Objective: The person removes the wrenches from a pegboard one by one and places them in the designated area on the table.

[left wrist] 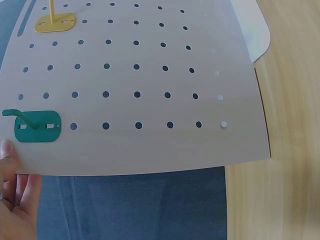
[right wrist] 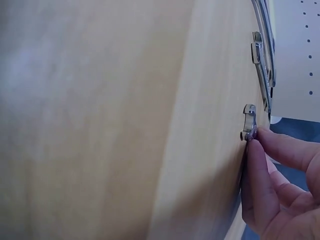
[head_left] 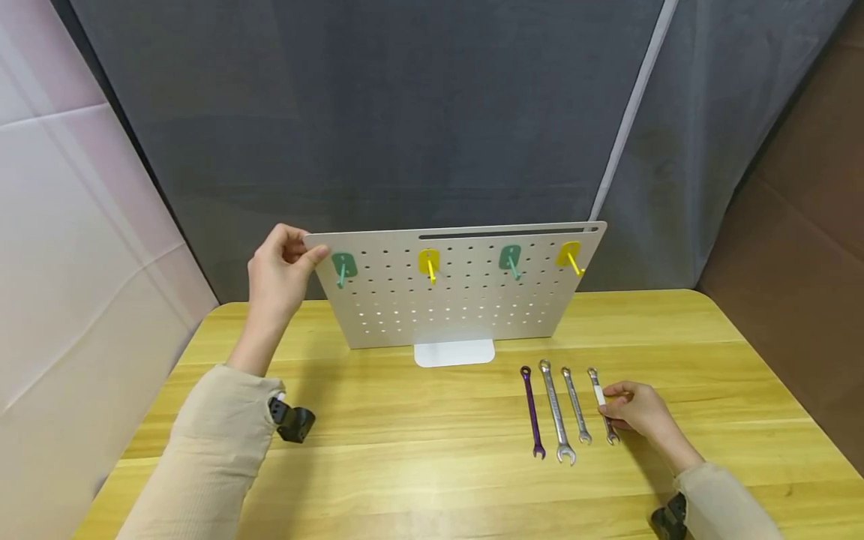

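A light grey pegboard [head_left: 398,296] stands tilted on a white base plate [head_left: 454,353]. My left hand [head_left: 278,271] grips its upper left corner, thumb on the front face near a green hook [head_left: 344,265]. At the right, my right hand [head_left: 641,410] pinches the shank of a small wrench [head_left: 593,377] with a white label, over the table. In the right wrist view the open end of that wrench [right wrist: 249,120] shows beyond the fingertips. To its left lie a small silver wrench [head_left: 575,405], a larger silver wrench [head_left: 556,412] and a purple wrench [head_left: 532,412].
The board also carries a yellow hook [head_left: 428,264], a second green hook [head_left: 511,259] and another yellow hook [head_left: 570,256]. All this stands on a wooden table [head_left: 405,472]. Behind it hangs a dark grey curtain [head_left: 405,112], with a white wall [head_left: 88,247] at the left.
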Available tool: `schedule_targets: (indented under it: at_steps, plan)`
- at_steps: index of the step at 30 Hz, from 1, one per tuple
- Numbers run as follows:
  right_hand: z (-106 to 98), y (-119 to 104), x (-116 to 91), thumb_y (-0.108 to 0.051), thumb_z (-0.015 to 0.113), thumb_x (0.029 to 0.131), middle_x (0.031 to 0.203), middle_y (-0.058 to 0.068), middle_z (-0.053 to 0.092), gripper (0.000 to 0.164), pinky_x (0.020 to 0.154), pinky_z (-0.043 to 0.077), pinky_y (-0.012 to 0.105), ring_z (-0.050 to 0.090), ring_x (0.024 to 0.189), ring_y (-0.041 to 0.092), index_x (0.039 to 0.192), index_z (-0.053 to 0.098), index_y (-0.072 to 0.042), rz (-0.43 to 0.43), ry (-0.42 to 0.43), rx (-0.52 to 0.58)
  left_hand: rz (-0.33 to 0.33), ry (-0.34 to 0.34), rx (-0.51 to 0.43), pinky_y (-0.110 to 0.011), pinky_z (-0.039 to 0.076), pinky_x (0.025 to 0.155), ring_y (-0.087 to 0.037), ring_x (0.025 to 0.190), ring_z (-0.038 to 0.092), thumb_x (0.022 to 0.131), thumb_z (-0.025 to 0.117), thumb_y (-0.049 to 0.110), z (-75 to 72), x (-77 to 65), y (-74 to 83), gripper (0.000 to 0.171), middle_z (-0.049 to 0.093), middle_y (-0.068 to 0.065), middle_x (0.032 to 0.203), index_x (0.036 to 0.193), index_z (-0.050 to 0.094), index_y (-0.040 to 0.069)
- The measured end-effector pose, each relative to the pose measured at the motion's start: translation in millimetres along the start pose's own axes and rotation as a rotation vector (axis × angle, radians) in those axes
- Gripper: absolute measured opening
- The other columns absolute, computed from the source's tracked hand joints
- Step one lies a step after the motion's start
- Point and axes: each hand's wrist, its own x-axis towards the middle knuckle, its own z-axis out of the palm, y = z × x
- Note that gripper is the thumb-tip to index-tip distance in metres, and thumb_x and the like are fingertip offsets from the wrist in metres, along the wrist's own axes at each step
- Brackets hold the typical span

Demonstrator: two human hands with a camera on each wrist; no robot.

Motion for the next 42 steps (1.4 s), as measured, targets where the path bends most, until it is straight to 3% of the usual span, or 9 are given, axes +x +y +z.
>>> schedule_targets:
  at_steps: [17,24,26,28,31,33,38,42]
  plan:
    - [-3.3,5.9,0.4,-0.013,0.057,0.095,0.096,0.011,0.065,0.044,0.074,0.056,0.029,0.062,0.079,0.010,0.126,0.046,0.016,-0.011,-0.020,0.031,-0.006,-0.013,-0.030,-0.011,0.039,0.068,-0.003,0.076,0.048,0.088,0.067,0.020,0.8,1.2,0.0,0.028,0.055,0.000,0.088,0.106,0.056,0.001]
    - [-2.5,3.5,1.3,-0.014,0.051,0.097,0.103,0.016,0.063,0.043,0.070,0.054,0.023,0.059,0.080,0.007,0.128,0.044,0.015,-0.044,0.027,0.032,-0.002,-0.012,-0.034,-0.012,0.039,0.069,-0.007,0.077,0.048,0.089,0.067,0.019,0.7,1.1,0.3,0.027,0.056,-0.003,0.088,0.105,0.056,0.000]
    - [-2.4,0.9,0.4,-0.017,0.049,0.099,0.111,0.022,0.060,0.044,0.073,0.053,0.023,0.062,0.088,0.015,0.130,0.044,0.014,-0.084,0.053,-0.004,-0.003,-0.014,-0.032,-0.013,0.038,0.069,-0.008,0.078,0.048,0.089,0.067,0.019,0.2,0.8,-0.1,0.027,0.055,-0.003,0.088,0.105,0.056,0.000]
    - [-3.7,-2.7,-1.6,-0.022,0.047,0.101,0.122,0.028,0.055,0.047,0.082,0.053,0.031,0.060,0.102,0.028,0.134,0.042,0.011,-0.150,0.090,-0.059,-0.004,-0.016,-0.030,-0.013,0.038,0.069,-0.009,0.078,0.048,0.089,0.067,0.019,0.1,0.5,-0.2,0.028,0.055,-0.004,0.088,0.105,0.056,0.000]
    - [-7.5,-9.1,-5.0,-0.030,0.044,0.102,0.138,0.032,0.043,0.052,0.101,0.042,0.050,0.042,0.126,0.046,0.139,0.038,0.006,-0.272,0.181,-0.127,-0.006,-0.019,-0.035,-0.012,0.038,0.070,-0.009,0.079,0.048,0.089,0.066,0.019,0.7,-0.3,0.0,0.028,0.055,-0.004,0.089,0.106,0.056,0.000]
    - [-9.8,-14.1,-5.7,-0.029,0.046,0.101,0.144,0.034,0.035,0.054,0.103,0.031,0.064,0.033,0.130,0.052,0.142,0.035,0.005,-0.368,0.264,-0.151,-0.007,-0.013,-0.044,-0.012,0.038,0.070,-0.009,0.079,0.048,0.089,0.066,0.019,1.7,-1.1,-0.2,0.028,0.056,-0.004,0.090,0.107,0.056,0.000]
    - [-12.0,-26.1,-3.3,-0.022,0.056,0.097,0.149,0.033,0.026,0.058,0.101,0.018,0.074,0.019,0.134,0.058,0.145,0.033,0.001,-0.577,0.456,-0.211,-0.005,0.045,-0.066,-0.010,0.039,0.068,-0.004,0.078,0.049,0.089,0.067,0.019,4.8,-4.7,-0.2,0.029,0.061,-0.009,0.093,0.108,0.058,0.000]
    - [-11.9,-35.4,-1.7,-0.021,0.060,0.094,0.149,0.032,0.026,0.060,0.105,0.014,0.074,0.015,0.137,0.057,0.144,0.035,0.000,-0.656,0.527,-0.286,-0.016,0.070,-0.097,-0.008,0.040,0.070,-0.003,0.081,0.051,0.090,0.067,0.022,6.6,-7.9,0.5,0.031,0.064,-0.011,0.100,0.113,0.060,0.002]
